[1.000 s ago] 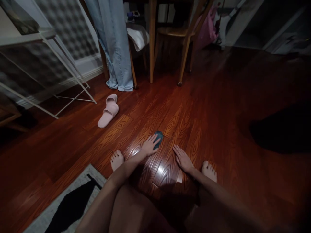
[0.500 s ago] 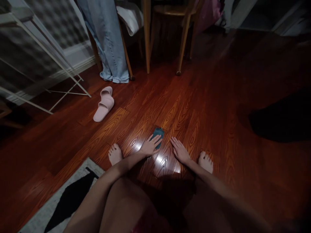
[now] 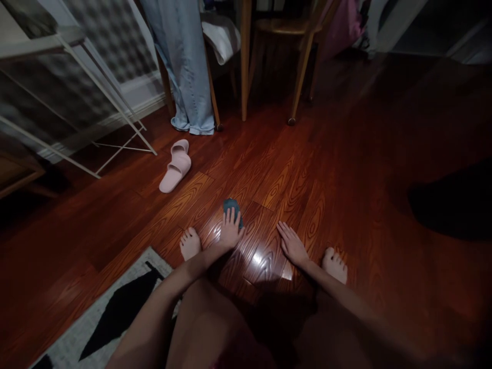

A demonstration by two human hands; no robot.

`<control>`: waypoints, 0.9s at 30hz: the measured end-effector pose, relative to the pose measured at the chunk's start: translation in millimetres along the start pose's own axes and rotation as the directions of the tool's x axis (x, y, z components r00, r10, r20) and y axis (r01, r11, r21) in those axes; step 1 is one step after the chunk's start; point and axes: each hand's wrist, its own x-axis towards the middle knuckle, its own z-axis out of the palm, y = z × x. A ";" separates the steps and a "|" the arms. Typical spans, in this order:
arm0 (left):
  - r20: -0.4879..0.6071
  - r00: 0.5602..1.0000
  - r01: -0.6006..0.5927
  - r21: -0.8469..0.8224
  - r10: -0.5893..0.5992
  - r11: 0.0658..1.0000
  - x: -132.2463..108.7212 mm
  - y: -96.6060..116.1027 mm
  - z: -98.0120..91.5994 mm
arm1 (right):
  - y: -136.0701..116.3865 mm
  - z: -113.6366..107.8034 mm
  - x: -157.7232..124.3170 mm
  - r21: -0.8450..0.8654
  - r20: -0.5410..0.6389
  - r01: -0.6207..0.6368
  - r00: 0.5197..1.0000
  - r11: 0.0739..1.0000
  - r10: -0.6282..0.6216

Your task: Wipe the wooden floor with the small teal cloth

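Note:
My left hand (image 3: 229, 231) rests on the wooden floor (image 3: 346, 169) in front of me, its fingers laid over a small teal cloth (image 3: 231, 205) and pressing it down. Only the far end of the cloth shows past my fingertips. My right hand (image 3: 292, 245) lies flat on the floor a hand's width to the right, fingers stretched out and holding nothing. My bare feet sit on either side of the hands, the left foot (image 3: 189, 243) and the right foot (image 3: 334, 264). My knees fill the bottom of the view.
A pink slipper (image 3: 176, 165) lies to the far left. Behind it stand a white metal rack (image 3: 115, 123), hanging jeans (image 3: 184, 61) and wooden chair legs (image 3: 295, 82). A grey and black rug (image 3: 111, 312) lies at lower left. A dark shape (image 3: 453, 205) sits at right.
My left hand has slid the teal cloth to the left across the floor, its fingers now pointing straight ahead. My right hand has stayed flat in place.

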 end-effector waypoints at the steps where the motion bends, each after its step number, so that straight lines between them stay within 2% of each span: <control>1: 0.026 0.998 -0.060 -0.012 0.061 0.998 -0.3 5.3 1.0 | 0.4 0.6 0.0 -0.002 -0.008 0.004 1.000 1.000 -0.004; 3: 0.050 0.984 -0.172 -0.031 0.173 0.985 0.4 13.1 2.0 | 2.0 2.3 -0.3 -0.006 -0.025 0.010 1.000 1.000 -0.010; 5: 0.055 0.972 -0.225 -0.038 0.227 0.974 1.7 17.1 2.6 | 4.4 4.9 -0.8 -0.011 -0.038 0.019 0.999 1.000 -0.020; 15: 0.011 0.963 -0.266 -0.091 0.268 0.960 13.6 9.2 11.1 | 13.1 20.5 -3.5 -0.045 -0.100 0.021 0.995 0.999 -0.026; 24: -0.061 0.973 -0.228 -0.088 0.223 0.970 17.8 12.1 8.6 | 6.3 7.9 -2.6 -0.053 -0.034 0.002 0.999 0.999 -0.004; 27: -0.066 0.980 -0.194 -0.078 0.189 0.978 18.9 6.0 8.4 | 3.0 3.5 -2.1 -0.033 -0.014 -0.007 1.000 0.999 0.006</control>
